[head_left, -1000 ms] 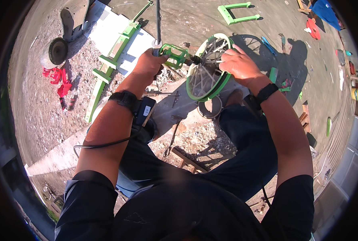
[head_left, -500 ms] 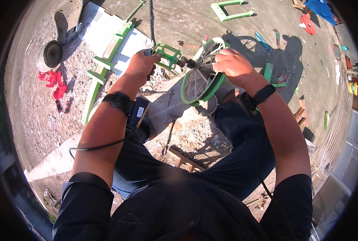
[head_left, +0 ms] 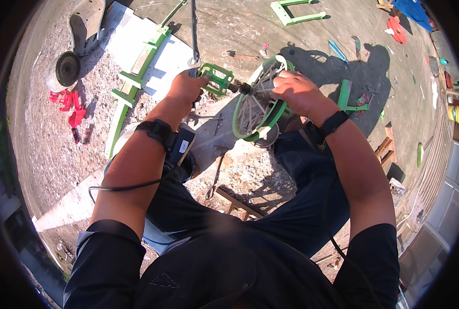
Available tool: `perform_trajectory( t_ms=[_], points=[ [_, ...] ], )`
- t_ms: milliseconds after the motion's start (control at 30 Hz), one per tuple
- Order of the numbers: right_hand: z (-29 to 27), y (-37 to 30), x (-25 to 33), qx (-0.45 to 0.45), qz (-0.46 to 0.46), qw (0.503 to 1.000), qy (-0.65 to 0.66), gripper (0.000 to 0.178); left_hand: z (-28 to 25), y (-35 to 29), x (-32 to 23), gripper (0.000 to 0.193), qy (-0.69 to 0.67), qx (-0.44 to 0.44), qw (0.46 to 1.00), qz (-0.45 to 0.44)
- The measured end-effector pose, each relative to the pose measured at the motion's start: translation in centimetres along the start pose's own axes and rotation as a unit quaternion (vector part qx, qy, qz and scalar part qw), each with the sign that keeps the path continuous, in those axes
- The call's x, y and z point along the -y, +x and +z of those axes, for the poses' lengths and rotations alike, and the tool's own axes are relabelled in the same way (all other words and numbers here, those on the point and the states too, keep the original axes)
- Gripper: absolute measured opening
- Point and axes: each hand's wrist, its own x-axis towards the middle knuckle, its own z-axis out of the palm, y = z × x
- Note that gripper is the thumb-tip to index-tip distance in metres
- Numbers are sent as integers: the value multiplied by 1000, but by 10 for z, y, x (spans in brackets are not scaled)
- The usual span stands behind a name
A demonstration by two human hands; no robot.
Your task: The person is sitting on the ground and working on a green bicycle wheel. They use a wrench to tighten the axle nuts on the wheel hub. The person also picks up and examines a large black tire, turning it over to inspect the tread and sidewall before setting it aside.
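Observation:
My left hand is closed at the outer end of a green pedal, its thumb against the frame. A metal wrench shows its open jaw just above that hand; whether the fingers also hold it is hidden. From the pedal a short black piece runs to the hub of a small wheel with pale spokes and a green rim. My right hand is closed over the wheel's upper right side, with the fingertips partly hidden. The wheel is tilted, between my knees.
A long green frame part lies over white sheets on the left. Red plastic pieces lie farther left, near a seat shell. A hammer is between my feet. A green U-shaped frame lies at the back.
The wheel has tipped and dropped slightly. My right hand has shifted a little down along with it, while my left hand stays at the pedal, slightly lower.

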Motion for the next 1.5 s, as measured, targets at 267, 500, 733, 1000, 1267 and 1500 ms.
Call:
perform_trajectory(
  t_ms=[267,500,733,1000,1267,1500],
  points=[
    [-6,-6,23,56,30,996,-57,9,2,1,1,26,1,25,1000,-17],
    [-3,2,40,190,22,976,-102,20,-5,-1,12,22,30,32,999,-31],
    [-35,19,52,214,118,970,9,42,-9,-11,13,24,-20,34,998,-39],
    [-3,40,52,168,177,968,58,45,-3,-28,6,40,72,-22,997,-31],
    [20,20,29,3,372,928,-13,64,-43,-44,-10,35,251,-122,953,114],
    [101,13,14,-150,650,710,226,63,-61,-92,-9,33,186,-138,951,205]
  ],
)
